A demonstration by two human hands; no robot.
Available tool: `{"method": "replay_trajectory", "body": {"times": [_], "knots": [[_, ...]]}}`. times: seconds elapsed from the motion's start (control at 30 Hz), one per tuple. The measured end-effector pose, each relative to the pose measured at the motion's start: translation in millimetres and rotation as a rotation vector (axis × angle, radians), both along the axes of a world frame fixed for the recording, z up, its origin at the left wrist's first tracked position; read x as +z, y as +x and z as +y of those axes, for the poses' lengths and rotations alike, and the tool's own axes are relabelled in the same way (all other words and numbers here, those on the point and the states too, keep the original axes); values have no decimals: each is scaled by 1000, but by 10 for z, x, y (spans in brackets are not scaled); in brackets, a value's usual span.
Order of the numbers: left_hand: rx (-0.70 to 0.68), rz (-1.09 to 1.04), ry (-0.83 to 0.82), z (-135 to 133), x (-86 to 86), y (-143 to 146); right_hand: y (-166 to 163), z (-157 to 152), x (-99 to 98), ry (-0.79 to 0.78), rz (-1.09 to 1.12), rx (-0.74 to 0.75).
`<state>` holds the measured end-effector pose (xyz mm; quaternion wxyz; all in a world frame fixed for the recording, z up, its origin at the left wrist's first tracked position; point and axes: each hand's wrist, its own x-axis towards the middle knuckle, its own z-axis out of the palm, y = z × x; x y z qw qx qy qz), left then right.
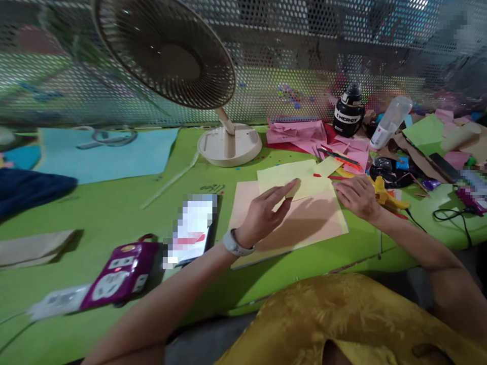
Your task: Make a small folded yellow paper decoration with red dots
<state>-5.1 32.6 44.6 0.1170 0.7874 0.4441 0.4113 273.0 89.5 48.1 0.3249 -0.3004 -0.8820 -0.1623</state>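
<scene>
A sheet of pale yellow paper lies over larger peach-coloured sheets on the green table. My left hand, with a watch on its wrist, rests on the yellow paper, its fingers stretched out and the thumb apart. At the right edge of that paper, my right hand has its fingers curled and pinched on the edge. A thin red object shows just behind the right fingertips; its kind is unclear. Beyond it, a utility knife lies on paper scraps.
A phone and a purple power strip lie to the left. Behind them stands a fan. Pink paper, a black bottle, a clear bottle and a yellow tool crowd the right side.
</scene>
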Motion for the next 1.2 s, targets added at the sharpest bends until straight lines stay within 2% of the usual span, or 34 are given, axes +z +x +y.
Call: {"method": "replay_trajectory", "body": {"times": [0.2, 0.3, 0.57, 0.73, 0.9, 1.0, 1.1, 1.2], "knots": [[20, 268, 69, 10, -35, -6, -74, -5, -51, 15, 10, -6], [20, 390, 84, 13, -54, -6, -109, -14, -91, -65, -15, -42], [89, 568, -101, 68, -60, -27, -212, -49, -188, -260, -31, -77], [189, 422, -173, 161, -14, -63, -292, 20, -182, -398, -54, -120], [180, 352, -259, 206, -41, -100, -323, 43, -174, -463, -65, -145], [171, 299, -325, 211, -71, -115, -311, 42, -158, -531, -64, -96], [174, 149, -403, 212, -34, -171, -293, 107, -134, -640, 4, -24], [221, -76, -503, 210, 72, -296, -289, 226, -114, -582, 0, -36]]}}
